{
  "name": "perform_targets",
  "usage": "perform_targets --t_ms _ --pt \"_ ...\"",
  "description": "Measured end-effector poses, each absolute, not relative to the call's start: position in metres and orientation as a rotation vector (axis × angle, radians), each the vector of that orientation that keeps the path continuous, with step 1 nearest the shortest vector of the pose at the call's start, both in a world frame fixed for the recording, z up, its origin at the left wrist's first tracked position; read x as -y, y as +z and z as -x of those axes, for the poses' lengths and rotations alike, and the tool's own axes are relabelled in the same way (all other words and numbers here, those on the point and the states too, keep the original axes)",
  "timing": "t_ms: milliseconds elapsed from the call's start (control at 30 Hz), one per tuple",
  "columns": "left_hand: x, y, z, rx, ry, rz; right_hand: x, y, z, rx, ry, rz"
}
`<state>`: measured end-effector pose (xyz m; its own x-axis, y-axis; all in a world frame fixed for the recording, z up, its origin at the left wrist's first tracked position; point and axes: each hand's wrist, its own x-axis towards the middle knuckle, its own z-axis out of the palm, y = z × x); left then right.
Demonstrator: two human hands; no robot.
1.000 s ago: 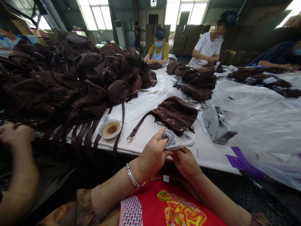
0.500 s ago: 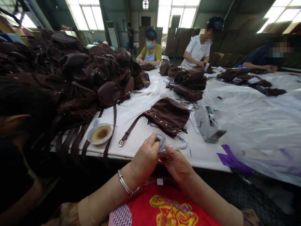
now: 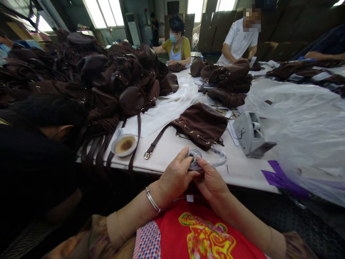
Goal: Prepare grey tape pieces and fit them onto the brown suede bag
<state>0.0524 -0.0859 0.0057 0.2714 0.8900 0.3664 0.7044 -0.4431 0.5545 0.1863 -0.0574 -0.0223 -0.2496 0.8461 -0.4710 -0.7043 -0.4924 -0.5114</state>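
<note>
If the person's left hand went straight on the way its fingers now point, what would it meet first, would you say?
The left hand points up and away across the table edge. Past the grey wad it grips with the right hand, the brown drawstring bag likely comes first, though depth is uncertain.

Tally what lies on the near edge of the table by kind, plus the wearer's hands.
Hands on the grey wad: 2, left hand and right hand
Brown drawstring bag: 1
White dish: 1
Grey tool: 1
Total: 6
</note>
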Motion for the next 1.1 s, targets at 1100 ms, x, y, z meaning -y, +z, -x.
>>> perform_targets --t_ms 1100 --pt "0.079 0.011 -0.039 -1.221 1.075 -2.069 0.059 -0.054 -0.209 0.820 1.804 0.917"
